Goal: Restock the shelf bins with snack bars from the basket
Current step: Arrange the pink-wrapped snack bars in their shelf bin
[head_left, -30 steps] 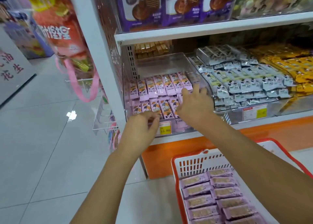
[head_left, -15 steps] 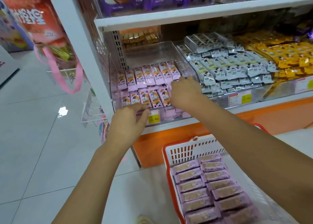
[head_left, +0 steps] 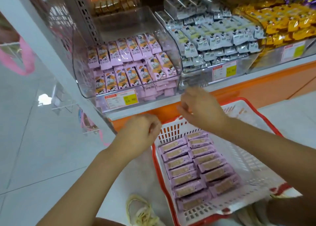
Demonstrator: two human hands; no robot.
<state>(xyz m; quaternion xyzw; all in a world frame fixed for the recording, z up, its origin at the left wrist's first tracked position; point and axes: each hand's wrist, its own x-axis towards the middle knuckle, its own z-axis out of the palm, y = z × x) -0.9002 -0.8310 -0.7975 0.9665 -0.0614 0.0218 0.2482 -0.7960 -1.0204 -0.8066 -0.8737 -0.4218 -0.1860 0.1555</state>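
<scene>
Two bare hands are hovering in front of the white shelf [head_left: 136, 110], neither touching a wrapper. The left hand [head_left: 140, 133] is hanging over the corner of the white plastic basket with a red rim [head_left: 242, 159] nearest the shelf, its fingers [head_left: 154, 125] curling into a loose fist with nothing showing inside. The right hand [head_left: 203, 109] is hovering a little higher, between the shelf edge and the basket, with its back facing up. It is blurring, its fingers are bending loosely, and I cannot tell whether they are closing; no bar is showing in them.

On the shelf, the leftmost clear plastic bin [head_left: 85, 87] is holding pink-wrapped snack bars [head_left: 130, 55] lying in two rows, with bare space behind them, and a yellow price label [head_left: 121, 99] is sitting on its front. Just beside it, a second clear bin [head_left: 242, 67] is brimming with silver-wrapped bars [head_left: 213, 38]. Further right, yellow-wrapped packets [head_left: 282, 24] are piling up. Below the shelf, the basket is carrying purple-wrapped snack bars [head_left: 196, 166] lying in two neat columns along its left side, leaving the right side bare.
</scene>
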